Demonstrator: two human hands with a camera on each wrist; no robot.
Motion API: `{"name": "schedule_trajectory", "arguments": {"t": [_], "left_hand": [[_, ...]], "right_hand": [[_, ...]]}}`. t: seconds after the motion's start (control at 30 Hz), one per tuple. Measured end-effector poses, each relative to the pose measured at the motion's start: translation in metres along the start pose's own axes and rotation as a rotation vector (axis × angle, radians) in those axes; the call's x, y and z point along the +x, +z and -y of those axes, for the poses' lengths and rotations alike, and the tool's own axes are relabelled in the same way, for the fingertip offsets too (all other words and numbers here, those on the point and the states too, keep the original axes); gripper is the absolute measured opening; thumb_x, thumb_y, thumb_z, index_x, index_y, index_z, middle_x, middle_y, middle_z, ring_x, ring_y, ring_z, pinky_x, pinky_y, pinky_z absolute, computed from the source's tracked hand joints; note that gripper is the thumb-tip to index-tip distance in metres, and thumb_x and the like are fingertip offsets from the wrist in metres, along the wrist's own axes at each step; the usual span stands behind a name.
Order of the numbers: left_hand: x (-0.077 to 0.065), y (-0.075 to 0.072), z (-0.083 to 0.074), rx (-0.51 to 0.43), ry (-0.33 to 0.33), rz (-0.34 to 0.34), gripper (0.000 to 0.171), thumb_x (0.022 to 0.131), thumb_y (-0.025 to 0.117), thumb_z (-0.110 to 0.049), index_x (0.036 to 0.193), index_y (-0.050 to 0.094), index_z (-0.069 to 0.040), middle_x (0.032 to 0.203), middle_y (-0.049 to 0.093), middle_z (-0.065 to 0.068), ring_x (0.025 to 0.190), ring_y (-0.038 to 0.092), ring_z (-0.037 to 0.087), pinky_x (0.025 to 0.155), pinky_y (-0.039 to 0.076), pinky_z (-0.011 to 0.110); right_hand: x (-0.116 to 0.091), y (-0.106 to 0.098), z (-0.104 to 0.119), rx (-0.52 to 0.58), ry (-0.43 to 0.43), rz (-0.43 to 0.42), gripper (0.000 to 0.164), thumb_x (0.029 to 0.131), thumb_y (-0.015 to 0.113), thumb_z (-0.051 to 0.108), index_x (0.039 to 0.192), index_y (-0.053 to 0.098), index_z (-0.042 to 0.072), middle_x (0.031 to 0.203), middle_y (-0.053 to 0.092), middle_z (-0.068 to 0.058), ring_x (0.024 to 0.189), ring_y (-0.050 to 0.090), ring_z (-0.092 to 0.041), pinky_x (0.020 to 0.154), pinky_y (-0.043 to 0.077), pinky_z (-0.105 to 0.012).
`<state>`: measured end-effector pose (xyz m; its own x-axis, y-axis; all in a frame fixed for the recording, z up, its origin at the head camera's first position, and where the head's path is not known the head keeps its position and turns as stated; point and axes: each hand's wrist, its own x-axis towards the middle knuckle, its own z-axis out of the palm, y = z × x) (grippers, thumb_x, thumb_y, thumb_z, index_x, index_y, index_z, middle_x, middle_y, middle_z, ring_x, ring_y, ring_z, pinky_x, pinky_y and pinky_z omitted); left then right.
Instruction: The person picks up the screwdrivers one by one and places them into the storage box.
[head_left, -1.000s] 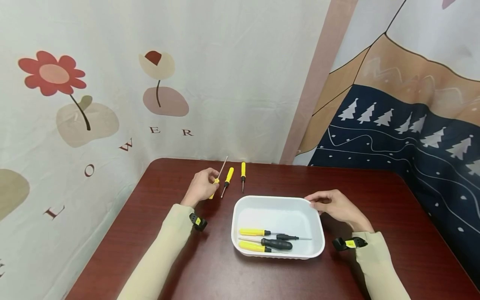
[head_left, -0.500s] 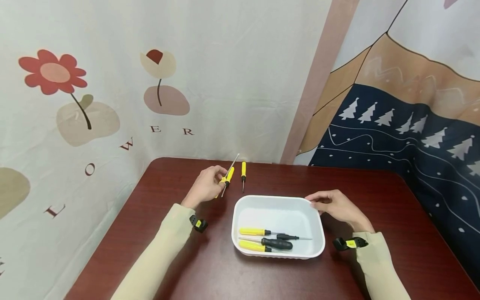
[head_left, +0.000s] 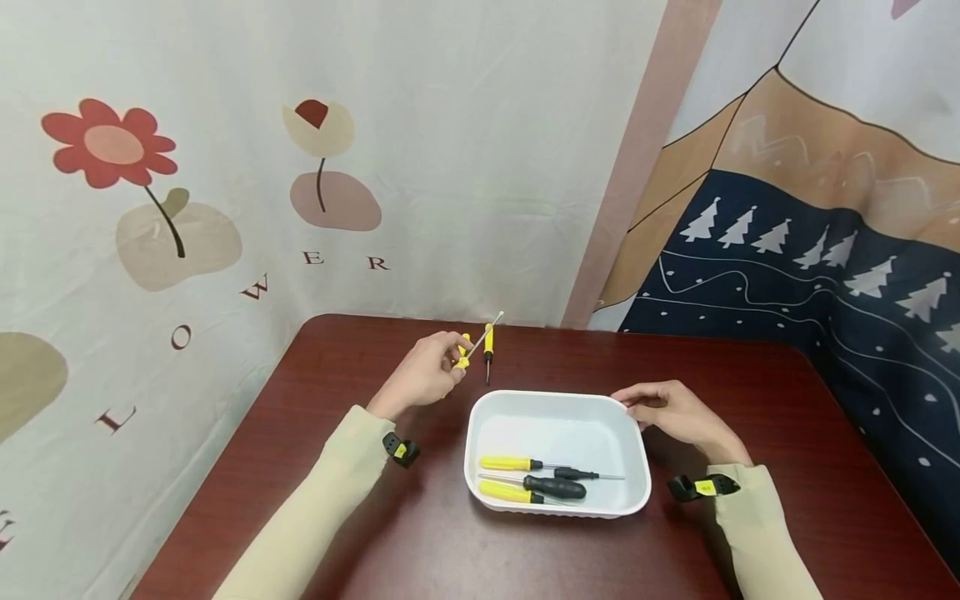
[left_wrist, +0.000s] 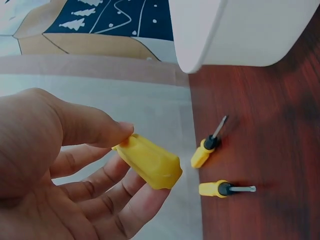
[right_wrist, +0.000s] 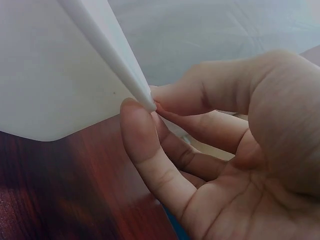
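My left hand [head_left: 427, 373] holds a yellow-handled screwdriver [left_wrist: 150, 162] by its handle, the metal shaft slanting up toward the back right in the head view. Two more yellow screwdrivers lie on the table beyond it: one [left_wrist: 202, 156] near the white tray, the other [left_wrist: 215, 189] partly hidden behind the left hand in the head view. My right hand [head_left: 678, 412] pinches the rim of the white tray [head_left: 555, 425] at its far right corner, thumb and fingers on either side of the edge.
Inside the tray's near half lie two yellow screwdrivers [head_left: 506, 462], a thick black screwdriver [head_left: 555, 487] and a slim black one [head_left: 573, 473]. The dark red table [head_left: 360, 517] meets a printed curtain [head_left: 465, 167] at its back edge.
My left hand has moved right with the screwdriver, from left of the two loose screwdrivers to over them, and the shaft now leans further right. The right hand and tray have stayed still.
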<state>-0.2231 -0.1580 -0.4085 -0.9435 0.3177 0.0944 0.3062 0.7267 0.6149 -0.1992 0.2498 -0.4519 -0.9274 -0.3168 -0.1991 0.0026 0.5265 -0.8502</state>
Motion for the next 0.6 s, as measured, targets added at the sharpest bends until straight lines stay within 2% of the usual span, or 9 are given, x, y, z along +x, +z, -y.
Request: {"name": "schedule_trajectory", "arguments": {"t": [0.23, 0.4, 0.6], "left_hand": [[-0.002, 0.0, -0.015, 0.035, 0.071, 0.045, 0.031, 0.092, 0.068, -0.003, 0.122, 0.067, -0.011, 0.101, 0.061, 0.002, 0.076, 0.054, 0.015, 0.069, 0.048, 0.029], [-0.003, 0.0, -0.026, 0.061, 0.143, 0.086, 0.032, 0.093, 0.067, -0.003, 0.124, 0.066, -0.008, 0.101, 0.062, 0.002, 0.078, 0.055, 0.015, 0.07, 0.049, 0.028], [-0.004, 0.003, -0.036, 0.127, 0.212, 0.13, 0.031, 0.093, 0.067, -0.004, 0.124, 0.066, -0.011, 0.1, 0.063, 0.0, 0.084, 0.059, 0.018, 0.075, 0.05, 0.03]], "right_hand": [[-0.002, -0.001, 0.0, 0.038, 0.0, 0.021, 0.031, 0.095, 0.069, 0.012, 0.125, 0.071, 0.005, 0.113, 0.074, -0.015, 0.09, 0.071, -0.022, 0.08, 0.063, -0.04], [-0.003, -0.002, 0.0, 0.067, -0.005, 0.046, 0.033, 0.095, 0.069, 0.011, 0.128, 0.07, 0.005, 0.114, 0.073, -0.018, 0.089, 0.071, -0.023, 0.076, 0.063, -0.041], [-0.003, -0.002, 0.0, 0.074, 0.008, 0.047, 0.035, 0.096, 0.068, 0.011, 0.131, 0.068, 0.006, 0.116, 0.072, -0.018, 0.091, 0.069, -0.025, 0.075, 0.063, -0.038]]}}
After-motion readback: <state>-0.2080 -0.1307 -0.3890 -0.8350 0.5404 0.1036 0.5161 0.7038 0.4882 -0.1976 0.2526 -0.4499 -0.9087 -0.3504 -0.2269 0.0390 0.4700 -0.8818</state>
